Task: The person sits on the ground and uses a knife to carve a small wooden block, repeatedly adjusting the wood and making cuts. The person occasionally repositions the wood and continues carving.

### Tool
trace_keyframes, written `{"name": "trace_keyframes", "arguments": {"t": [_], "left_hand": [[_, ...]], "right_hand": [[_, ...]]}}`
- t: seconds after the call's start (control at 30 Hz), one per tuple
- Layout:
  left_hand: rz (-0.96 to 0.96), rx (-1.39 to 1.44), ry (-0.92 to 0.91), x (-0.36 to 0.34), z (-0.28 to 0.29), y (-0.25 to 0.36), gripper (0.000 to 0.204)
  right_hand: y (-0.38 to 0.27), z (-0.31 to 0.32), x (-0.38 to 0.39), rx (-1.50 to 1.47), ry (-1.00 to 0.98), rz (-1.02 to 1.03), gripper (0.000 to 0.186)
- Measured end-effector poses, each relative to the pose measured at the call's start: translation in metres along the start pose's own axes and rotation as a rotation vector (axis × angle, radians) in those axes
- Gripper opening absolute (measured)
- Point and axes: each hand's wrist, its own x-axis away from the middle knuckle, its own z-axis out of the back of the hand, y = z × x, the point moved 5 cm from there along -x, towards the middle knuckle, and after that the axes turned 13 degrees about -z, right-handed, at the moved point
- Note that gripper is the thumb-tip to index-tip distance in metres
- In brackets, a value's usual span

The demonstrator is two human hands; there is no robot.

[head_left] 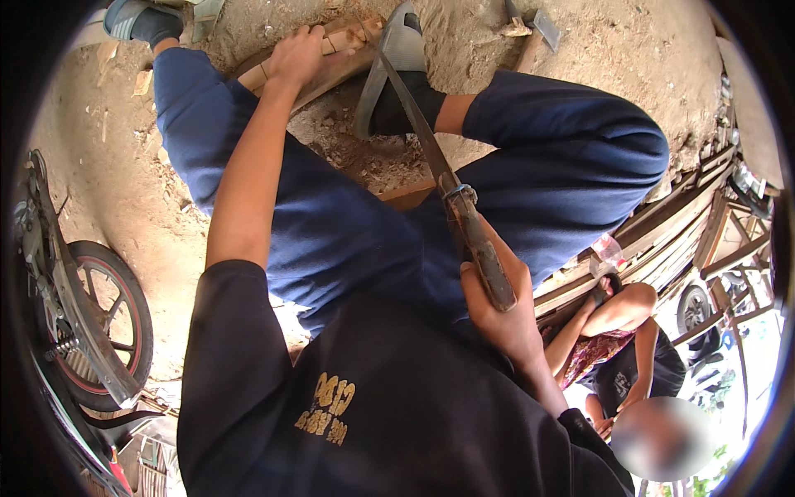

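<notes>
My right hand (501, 311) is closed round the worn wooden handle of a long, narrow handsaw (418, 124). Light blue binding circles the joint of handle and blade. The blade slants away to the far left, its tip at the right end of a curved wooden piece (341, 38) with several crosswise cuts. On top of that wood lies my left hand (300, 55), gripping it with fingers bent over. My sandalled right foot (404, 54) is against the same end of the wood. Whether the teeth touch the wood cannot be made out.
A tool with a flat metal blade (546, 30) lies on the dirt at the far right. Wood chips litter the ground. A motorcycle wheel (108, 323) stands at left. Stacked wooden slats (675, 219) line the right, where another person (621, 348) sits near a plastic bottle (607, 248).
</notes>
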Motion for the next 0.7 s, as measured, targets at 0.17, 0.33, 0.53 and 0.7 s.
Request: {"name": "trace_keyframes", "arguments": {"t": [0.17, 0.33, 0.53, 0.7], "left_hand": [[0.007, 0.010, -0.023, -0.002, 0.003, 0.003, 0.085], [0.056, 0.036, -0.082, -0.001, 0.009, 0.003, 0.086], [0.055, 0.048, -0.069, -0.001, 0.008, 0.004, 0.087], [0.089, 0.032, -0.128, 0.006, 0.010, 0.007, 0.087]], "right_hand": [[-0.009, -0.023, -0.056, 0.002, -0.161, -0.274, 0.056], [0.007, -0.006, -0.001, -0.046, 0.015, -0.031, 0.050], [-0.003, -0.015, -0.036, -0.091, -0.055, -0.137, 0.051], [0.005, 0.003, 0.006, -0.064, -0.034, -0.169, 0.054]]}}
